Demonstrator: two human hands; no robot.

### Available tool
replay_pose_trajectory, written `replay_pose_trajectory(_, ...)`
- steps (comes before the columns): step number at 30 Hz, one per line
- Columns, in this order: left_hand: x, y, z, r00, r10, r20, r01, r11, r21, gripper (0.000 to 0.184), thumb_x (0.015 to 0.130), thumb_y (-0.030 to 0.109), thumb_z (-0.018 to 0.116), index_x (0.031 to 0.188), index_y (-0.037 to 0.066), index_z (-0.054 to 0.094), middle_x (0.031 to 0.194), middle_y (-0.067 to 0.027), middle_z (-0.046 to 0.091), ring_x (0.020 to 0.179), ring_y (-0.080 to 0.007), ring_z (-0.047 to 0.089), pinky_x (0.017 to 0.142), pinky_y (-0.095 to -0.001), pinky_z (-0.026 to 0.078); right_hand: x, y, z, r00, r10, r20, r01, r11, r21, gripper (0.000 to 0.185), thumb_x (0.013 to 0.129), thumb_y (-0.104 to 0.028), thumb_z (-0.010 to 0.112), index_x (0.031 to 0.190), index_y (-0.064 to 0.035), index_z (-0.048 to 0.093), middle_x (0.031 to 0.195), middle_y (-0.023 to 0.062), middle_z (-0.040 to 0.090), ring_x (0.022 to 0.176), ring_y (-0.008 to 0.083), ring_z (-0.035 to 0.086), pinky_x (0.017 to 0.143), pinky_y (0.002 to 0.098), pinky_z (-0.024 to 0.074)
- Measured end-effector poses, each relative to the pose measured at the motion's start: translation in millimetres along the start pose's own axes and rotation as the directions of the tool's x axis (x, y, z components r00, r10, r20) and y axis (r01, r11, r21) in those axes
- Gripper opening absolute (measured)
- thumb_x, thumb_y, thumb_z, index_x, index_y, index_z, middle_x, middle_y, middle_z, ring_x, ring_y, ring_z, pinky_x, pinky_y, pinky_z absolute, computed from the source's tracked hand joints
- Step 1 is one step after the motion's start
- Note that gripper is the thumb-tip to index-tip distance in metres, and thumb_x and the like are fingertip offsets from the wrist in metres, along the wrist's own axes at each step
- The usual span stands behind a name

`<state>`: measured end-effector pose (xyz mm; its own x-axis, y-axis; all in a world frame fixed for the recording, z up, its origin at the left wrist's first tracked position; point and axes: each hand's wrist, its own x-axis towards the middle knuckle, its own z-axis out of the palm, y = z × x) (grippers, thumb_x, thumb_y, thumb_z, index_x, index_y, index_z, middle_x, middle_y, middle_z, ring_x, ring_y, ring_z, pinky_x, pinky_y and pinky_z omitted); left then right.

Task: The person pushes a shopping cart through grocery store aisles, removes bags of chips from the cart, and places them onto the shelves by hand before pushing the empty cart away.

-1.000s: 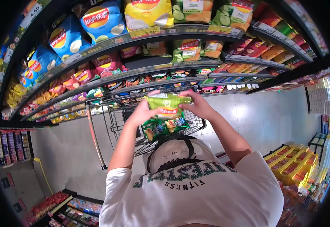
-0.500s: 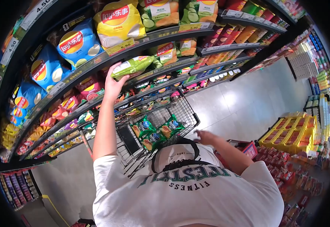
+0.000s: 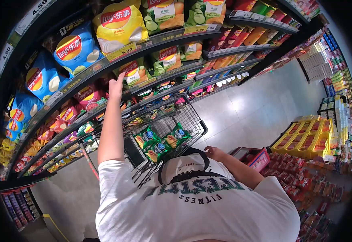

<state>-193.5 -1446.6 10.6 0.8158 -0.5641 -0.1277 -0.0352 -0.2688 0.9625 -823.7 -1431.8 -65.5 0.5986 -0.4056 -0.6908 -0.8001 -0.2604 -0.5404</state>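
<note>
My left hand (image 3: pixel 116 85) reaches up to a lower shelf, its fingers closed at the left edge of a green Lay's chip bag (image 3: pixel 133 74), which stands upright there with its front showing. Part of the grip is hidden. My right hand (image 3: pixel 215 153) is held low by the black strap (image 3: pixel 203 156) on my chest, fingers loosely bent and apart, with nothing visible in them. Below my left arm stands a wire shopping cart (image 3: pixel 197 126). Several green snack bags (image 3: pixel 176 136) lie inside it.
Chip shelves (image 3: pixel 159 40) curve across the top and left, with blue Lay's bags (image 3: pixel 77 48) and a yellow Lay's bag (image 3: pixel 120 25). Yellow display boxes (image 3: pixel 303 139) and a red basket (image 3: pixel 258 160) stand at the right. Grey floor (image 3: pixel 248 107) stretches beyond the cart.
The green chip bag went from tilted in front of the shelf to upright on it, with my left hand at its edge. My right hand drew slightly down, its fingers bending more.
</note>
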Motion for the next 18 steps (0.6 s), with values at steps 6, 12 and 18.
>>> replay_pose_trajectory(6, -144, -11, -10, 0.937, 0.339, -0.083, -0.347, 0.874, -0.341, 0.034, 0.101, 0.028, 0.063, 0.121, 0.002, 0.055, 0.106, -0.0026, 0.056, 0.096, -0.0137, 0.052, 0.09, -0.0297, 0.045, 14, 79, -1, 0.963, 0.269, 0.014, -0.269, 0.962, -0.04, 0.044, 0.09, -0.037, 0.064, 0.123, -0.0076, 0.064, 0.106, 0.0199, 0.072, 0.102, 0.0338, 0.069, 0.092, 0.0407, 0.0534)
replay_pose_trajectory(12, -342, -113, -41, 0.988, -0.031, 0.15, 0.062, 0.977, -0.206, 0.025, 0.103, 0.025, 0.06, 0.116, 0.004, 0.061, 0.099, 0.0011, 0.061, 0.09, -0.0082, 0.055, 0.082, -0.025, 0.046, 74, 84, -20, 0.985, 0.093, 0.147, -0.082, 0.993, -0.082, 0.045, 0.089, -0.039, 0.064, 0.123, -0.0097, 0.065, 0.107, 0.0186, 0.072, 0.102, 0.0326, 0.069, 0.091, 0.0403, 0.0531)
replay_pose_trajectory(18, -486, -137, -60, 0.927, -0.337, -0.165, 0.294, 0.926, -0.239, 0.028, 0.1, 0.029, 0.063, 0.12, 0.009, 0.062, 0.095, 0.0018, 0.065, 0.083, -0.0086, 0.06, 0.071, -0.0252, 0.047, 182, -39, -14, 0.852, -0.483, 0.201, 0.472, 0.876, 0.103, 0.027, 0.098, -0.025, 0.063, 0.117, -0.0043, 0.062, 0.09, 0.0051, 0.067, 0.083, 0.0158, 0.061, 0.077, 0.0342, 0.0512)
